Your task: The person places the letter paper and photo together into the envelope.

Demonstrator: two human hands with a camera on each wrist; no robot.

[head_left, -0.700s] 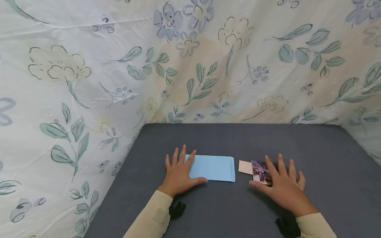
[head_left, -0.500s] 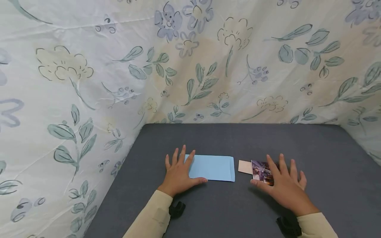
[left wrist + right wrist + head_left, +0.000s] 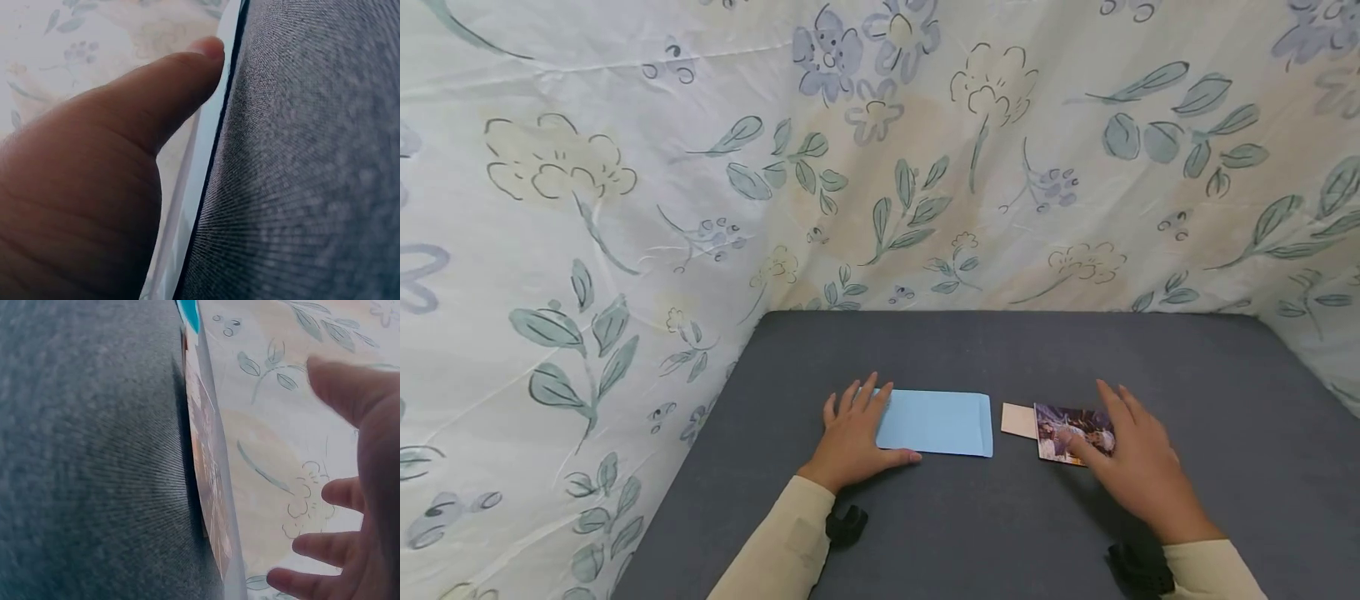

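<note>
A light blue envelope (image 3: 936, 423) lies flat on the dark grey tabletop. My left hand (image 3: 853, 437) rests on its left end, fingers spread and thumb along the near edge. The left wrist view has the thumb (image 3: 156, 94) lying straight beside the envelope's pale edge (image 3: 203, 150). To the right is a glossy picture card (image 3: 1060, 421) in purple tones, overlapping a pale pink slip (image 3: 1018, 421). My right hand (image 3: 1138, 467) hovers over the card's right part, fingers loosely bent. In the right wrist view, its fingers (image 3: 334, 490) stand apart from the card (image 3: 206, 456).
The dark grey table (image 3: 970, 533) reaches back to a floral cloth (image 3: 925, 167) hung behind it and along the left side. Black straps (image 3: 847, 527) sit at both wrists, below cream sleeves (image 3: 782, 533).
My right hand has shifted right and risen off the picture card, its fingers drawing together, so more of the picture shows. My left fingers have bent slightly; the envelope stays put.
</note>
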